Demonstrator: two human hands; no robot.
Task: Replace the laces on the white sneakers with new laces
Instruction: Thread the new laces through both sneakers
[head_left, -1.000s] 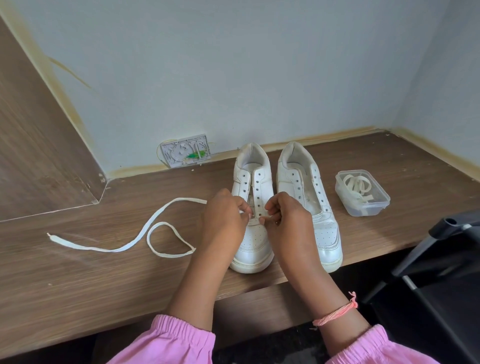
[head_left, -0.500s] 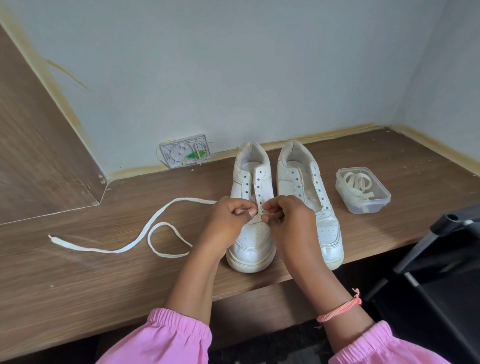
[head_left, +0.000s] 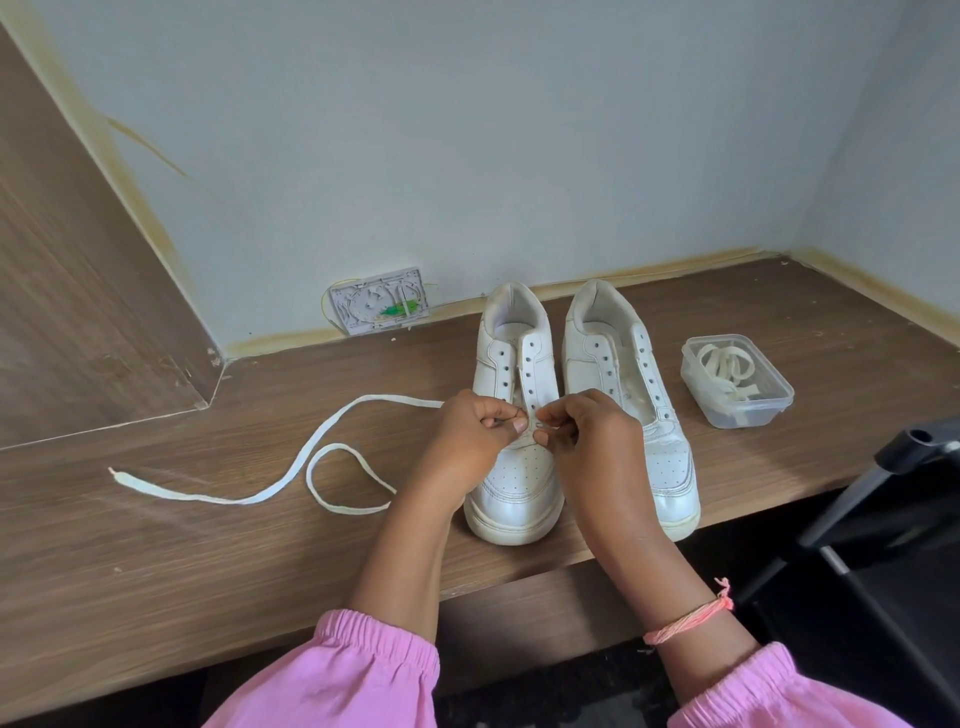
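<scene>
Grey-blue walls meet in a corner at 1 o'clock, and a wood-grain table (head_left: 156, 561) runs beneath them.

Two white sneakers stand side by side near the front edge, toes toward the person. The left sneaker (head_left: 514, 467) sits at 12 o'clock from the person; the right sneaker (head_left: 634, 415) is just beside it at 1 o'clock. Both show bare upper eyelets.

A white lace (head_left: 291, 475) trails across the table toward 9 o'clock, with one loop, ending in a loose tip.

A lidded clear container (head_left: 737, 382) at 2 o'clock holds coiled lace.

Hands: the left hand (head_left: 472, 441) and the right hand (head_left: 587, 441) are both curled at the lowest eyelets of the left sneaker, each pinching the lace there.

Risks, as judged:
- Uneven pull at the first eyelets would leave unequal lace ends higher up.
- The flat lace may twist as it passes through, caused by feeding it without smoothing.
- The loop at 9 o'clock may tighten into a knot if drawn quickly.
- The sneaker stands near the table edge; a hard tug toward the person could slide it off.

Markings: no brand, label or writing can be read on any item.
</scene>
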